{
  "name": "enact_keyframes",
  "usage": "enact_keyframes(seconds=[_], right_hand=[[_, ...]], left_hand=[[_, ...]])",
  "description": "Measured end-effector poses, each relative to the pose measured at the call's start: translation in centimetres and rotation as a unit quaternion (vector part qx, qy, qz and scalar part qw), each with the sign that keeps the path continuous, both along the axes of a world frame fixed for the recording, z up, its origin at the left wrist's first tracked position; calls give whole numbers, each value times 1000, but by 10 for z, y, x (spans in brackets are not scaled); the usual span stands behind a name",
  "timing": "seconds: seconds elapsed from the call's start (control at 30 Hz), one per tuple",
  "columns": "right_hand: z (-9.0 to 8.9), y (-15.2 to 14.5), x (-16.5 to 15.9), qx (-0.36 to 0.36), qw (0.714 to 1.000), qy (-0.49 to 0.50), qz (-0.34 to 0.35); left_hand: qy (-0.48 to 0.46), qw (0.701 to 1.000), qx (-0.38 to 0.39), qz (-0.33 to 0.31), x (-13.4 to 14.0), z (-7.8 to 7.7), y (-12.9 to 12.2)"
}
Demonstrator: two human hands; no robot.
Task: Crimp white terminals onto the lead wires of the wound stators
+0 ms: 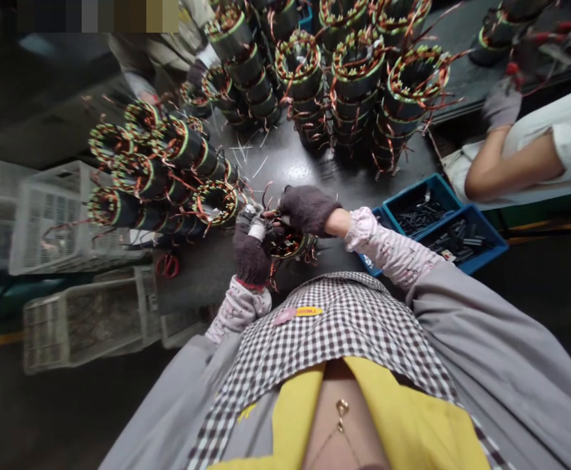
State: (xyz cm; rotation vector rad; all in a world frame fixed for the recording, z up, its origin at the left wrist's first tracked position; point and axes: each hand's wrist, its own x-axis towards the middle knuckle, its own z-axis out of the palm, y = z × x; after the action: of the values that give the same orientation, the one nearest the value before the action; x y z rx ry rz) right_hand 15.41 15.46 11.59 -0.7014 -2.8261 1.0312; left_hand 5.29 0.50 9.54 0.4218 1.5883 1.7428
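Note:
A motor stator point(293, 247) with copper windings stands on the dark table close to my apron, partly hidden by my hands. My left hand point(252, 251), in a dark glove with white wrapping around its fingers, is closed at the stator's left rim and pinches copper wire leads point(268, 214). From the right, my right hand point(308, 207), also gloved, curls its fingers over the same leads, above the rim. The fingertips meet, so the exact grip is partly hidden. Just left of my left hand is another stator point(215, 202), with loose copper ends.
Stacked stators point(357, 65) fill the back, and more lie in rows point(138, 173) at left. Blue bins point(484, 241) with black pieces stand right. Red-handled scissors point(168, 266) lie left, near white crates point(89, 320). A co-worker's arm point(515, 153) reaches in at right; another person's sleeve point(141, 81) shows behind.

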Motion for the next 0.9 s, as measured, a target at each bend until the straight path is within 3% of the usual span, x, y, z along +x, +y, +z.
enact_keyframes(seconds=[0.1, 0.17, 0.27, 0.37, 0.47, 0.67, 0.8, 0.9], right_hand=[[-31, 11, 33, -148, 972, 121, -135], [-62, 9, 63, -215, 941, 130, -225], [-110, -12, 98, -195, 951, 16, -241], [-145, -40, 115, -183, 948, -54, -255], [-161, -56, 120, -216, 929, -16, -299], [-176, -71, 111, -286, 899, 56, -326], [-189, -89, 100, -397, 835, 94, -369], [-193, -95, 102, -400, 806, 106, -423]], left_hand=[[-11, 1000, -8, 3, 2, 3, -2], [-15, 1000, -21, 0, 3, 4, -3], [-26, 999, -37, -12, 4, 6, -1], [-36, 998, -42, -21, 5, 5, 2], [-35, 998, -41, -30, 6, 4, 4], [-66, 995, -37, -70, 7, 9, 4], [-49, 996, -29, -62, 6, 7, 3], [-54, 997, -24, -43, 5, 5, 2]])
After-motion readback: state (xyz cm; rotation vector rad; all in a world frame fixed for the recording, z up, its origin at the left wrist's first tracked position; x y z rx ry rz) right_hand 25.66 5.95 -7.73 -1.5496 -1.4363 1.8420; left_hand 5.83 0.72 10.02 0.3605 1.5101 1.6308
